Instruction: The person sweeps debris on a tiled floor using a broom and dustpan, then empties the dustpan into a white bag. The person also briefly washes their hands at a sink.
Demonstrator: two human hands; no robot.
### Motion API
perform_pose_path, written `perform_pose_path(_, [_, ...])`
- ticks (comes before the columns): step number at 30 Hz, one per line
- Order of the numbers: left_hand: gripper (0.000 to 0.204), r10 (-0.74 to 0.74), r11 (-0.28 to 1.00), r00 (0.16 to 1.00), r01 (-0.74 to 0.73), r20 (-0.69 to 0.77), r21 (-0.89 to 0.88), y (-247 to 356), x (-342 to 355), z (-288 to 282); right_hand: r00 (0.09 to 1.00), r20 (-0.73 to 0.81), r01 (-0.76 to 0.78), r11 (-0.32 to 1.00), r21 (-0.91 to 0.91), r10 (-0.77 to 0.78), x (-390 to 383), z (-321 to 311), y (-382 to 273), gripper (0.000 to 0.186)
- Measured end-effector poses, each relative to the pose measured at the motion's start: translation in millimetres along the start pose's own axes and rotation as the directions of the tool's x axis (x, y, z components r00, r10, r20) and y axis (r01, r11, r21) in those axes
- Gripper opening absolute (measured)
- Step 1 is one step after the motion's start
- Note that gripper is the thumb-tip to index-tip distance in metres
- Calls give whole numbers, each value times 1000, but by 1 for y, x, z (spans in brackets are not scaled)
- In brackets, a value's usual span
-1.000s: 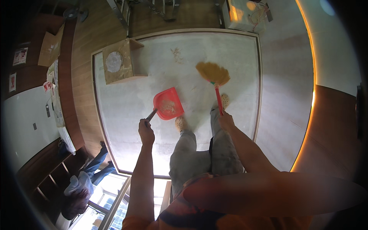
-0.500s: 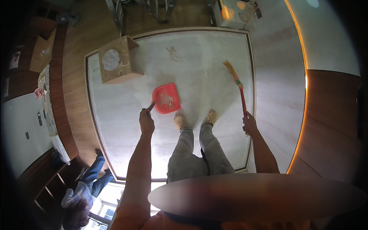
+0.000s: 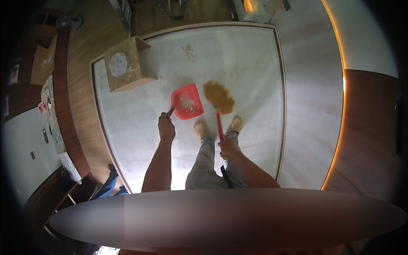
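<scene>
My left hand (image 3: 166, 127) is wrapped round the handle of a red dustpan (image 3: 178, 95), which lies on the pale floor with its straight edge facing right. Light debris (image 3: 187, 105) is gathered inside the pan. In my right hand (image 3: 229, 148) is the red handle of a broom (image 3: 219, 97). Its straw-coloured bristles are fanned out and blurred, just right of the dustpan and apart from it. Both tools are ahead of my feet, which wear beige clogs (image 3: 200, 129).
A small heap of debris (image 3: 188, 52) lies farther off on the floor. A wooden box (image 3: 135, 63) with a whitish round patch stands at the left. A raised border (image 3: 284, 102) frames the floor. Ladder legs (image 3: 121, 15) show at the far side. Another person's legs (image 3: 108, 185) are at lower left.
My right hand has swung the broom from the far right leftward, close to the dustpan. The dustpan has shifted slightly up and right. Less of the other person shows.
</scene>
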State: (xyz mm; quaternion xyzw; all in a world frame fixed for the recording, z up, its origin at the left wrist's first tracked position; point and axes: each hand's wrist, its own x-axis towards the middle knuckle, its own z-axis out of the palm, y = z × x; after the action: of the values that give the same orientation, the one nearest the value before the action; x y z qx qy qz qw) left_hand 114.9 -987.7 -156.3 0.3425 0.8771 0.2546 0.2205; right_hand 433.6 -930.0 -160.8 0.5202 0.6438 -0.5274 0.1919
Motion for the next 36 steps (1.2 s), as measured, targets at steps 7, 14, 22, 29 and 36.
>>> perform_pose_path(7, [19,-95,995,994,95,58,-9,-17,-3,-6,952,272,-253,865,434,142,-111,-92,-71,67])
perform_pose_path(14, [22,-100,987,993,106,57,-121,-16,-5,-15,930,78,-363,871,331,358,-166,-137,-47,66])
perform_pose_path(22, [20,-144,983,985,154,97,-98,-21,-5,-23,932,184,-355,682,639,313,-50,-29,-25,50])
perform_pose_path(29, [13,-293,946,956,286,-23,-153,-47,-11,-51,920,133,-385,778,496,369,-119,-88,-36,61])
perform_pose_path(36, [14,-377,924,909,354,-180,-146,-109,-51,-94,912,-74,-360,873,330,404,-155,-148,-16,63])
